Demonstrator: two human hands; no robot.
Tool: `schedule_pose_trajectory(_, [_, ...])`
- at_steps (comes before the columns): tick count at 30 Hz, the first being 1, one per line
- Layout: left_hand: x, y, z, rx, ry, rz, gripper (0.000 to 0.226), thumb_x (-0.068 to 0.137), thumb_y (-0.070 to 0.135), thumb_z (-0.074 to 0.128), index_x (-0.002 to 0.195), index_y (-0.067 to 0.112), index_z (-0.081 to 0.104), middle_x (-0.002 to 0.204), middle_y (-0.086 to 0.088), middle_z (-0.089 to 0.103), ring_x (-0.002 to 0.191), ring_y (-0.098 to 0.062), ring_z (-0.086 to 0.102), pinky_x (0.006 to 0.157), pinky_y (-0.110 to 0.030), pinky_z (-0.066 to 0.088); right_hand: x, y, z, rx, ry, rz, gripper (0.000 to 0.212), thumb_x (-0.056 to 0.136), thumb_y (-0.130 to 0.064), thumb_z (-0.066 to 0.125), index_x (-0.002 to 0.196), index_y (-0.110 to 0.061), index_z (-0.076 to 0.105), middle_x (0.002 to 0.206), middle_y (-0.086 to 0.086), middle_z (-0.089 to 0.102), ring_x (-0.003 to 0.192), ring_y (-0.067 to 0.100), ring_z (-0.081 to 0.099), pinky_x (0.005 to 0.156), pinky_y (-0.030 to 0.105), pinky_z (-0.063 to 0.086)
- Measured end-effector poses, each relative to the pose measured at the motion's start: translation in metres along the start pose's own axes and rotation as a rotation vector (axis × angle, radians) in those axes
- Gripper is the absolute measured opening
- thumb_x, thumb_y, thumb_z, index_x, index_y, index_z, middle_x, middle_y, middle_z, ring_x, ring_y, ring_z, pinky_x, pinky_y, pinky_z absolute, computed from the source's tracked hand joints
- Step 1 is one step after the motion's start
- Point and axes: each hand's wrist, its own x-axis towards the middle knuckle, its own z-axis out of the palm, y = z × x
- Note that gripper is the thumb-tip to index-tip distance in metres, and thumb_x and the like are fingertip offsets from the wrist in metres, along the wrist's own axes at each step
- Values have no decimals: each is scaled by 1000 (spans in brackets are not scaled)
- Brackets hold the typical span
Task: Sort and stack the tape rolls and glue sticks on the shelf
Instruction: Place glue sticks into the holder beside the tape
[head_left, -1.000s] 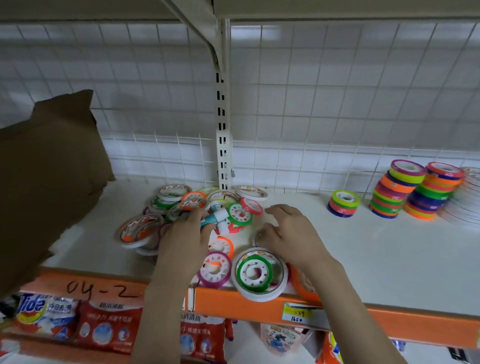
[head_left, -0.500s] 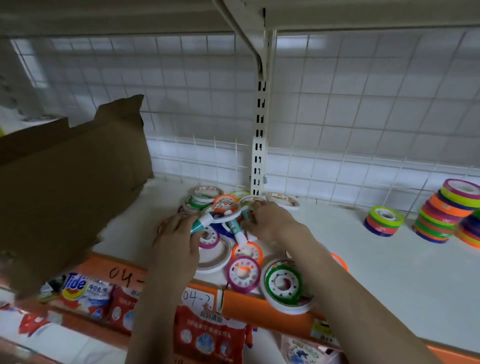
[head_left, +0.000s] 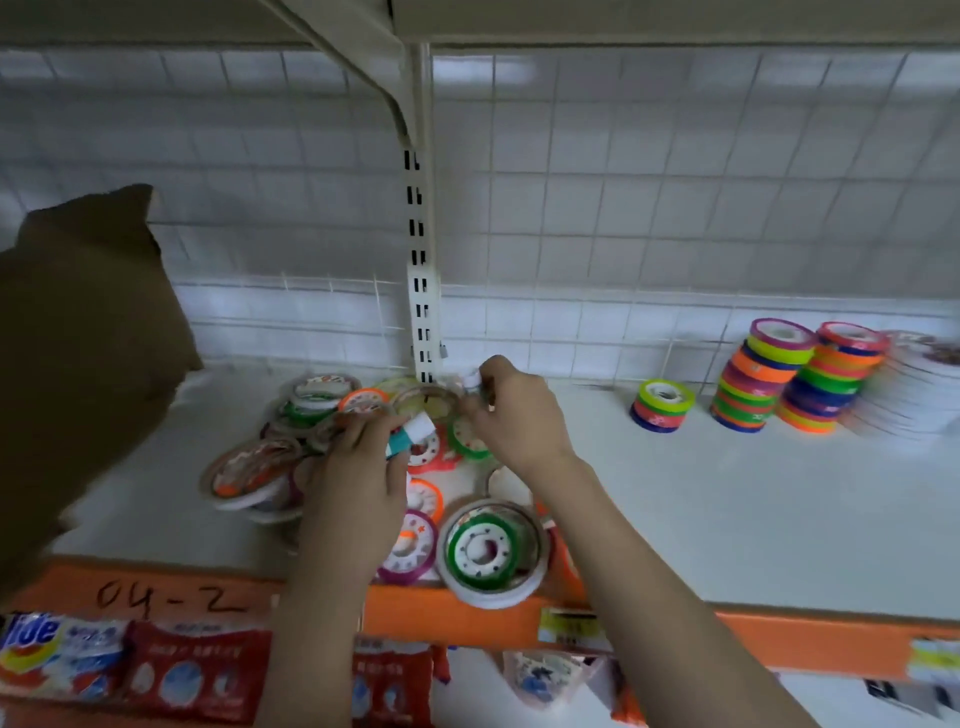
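Gripping glue sticks (head_left: 410, 435), both hands

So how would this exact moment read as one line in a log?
stage: picking glue sticks from loose tape pile | left hand: holds teal glue stick | right hand: holds small white-capped item | sorted stacks: right

loose tape pile (head_left: 311, 415): motion-blurred, labels unreadable, roll count unclear
left hand (head_left: 358, 467): covers rolls beneath; glue stick (head_left: 410, 436) only partly showing
right hand (head_left: 511, 415): small white-capped item (head_left: 474, 382) in fingers, too blurred to identify
white roll stack (head_left: 919, 389): smeared, cut by right edge
cardboard (head_left: 78, 338): cut by left edge
price tag (head_left: 569, 626): print illegible
lower-shelf packets (head_left: 197, 670): cut by bottom edge
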Motion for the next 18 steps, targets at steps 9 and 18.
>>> schedule_pose_trajectory(9, [8, 84, 60, -197, -131, 186, 36, 90, 33, 52, 121, 17, 61, 106, -11, 66, 94, -32, 59, 72, -32, 43, -88, 99, -78, -7, 333, 39, 25, 89, -18, 54, 114, -15, 55, 86, 3, 66, 77, 30, 61, 64, 39, 48])
schedule_pose_trajectory(18, [3, 180, 105, -231, -176, 152, 18, 77, 12, 73, 82, 10, 56, 64, 3, 51, 53, -9, 43, 48, -24, 24, -131, 188, -148, -45, 441, 113, 26, 88, -11, 57, 113, -16, 57, 80, -9, 59, 76, 18, 61, 63, 24, 40])
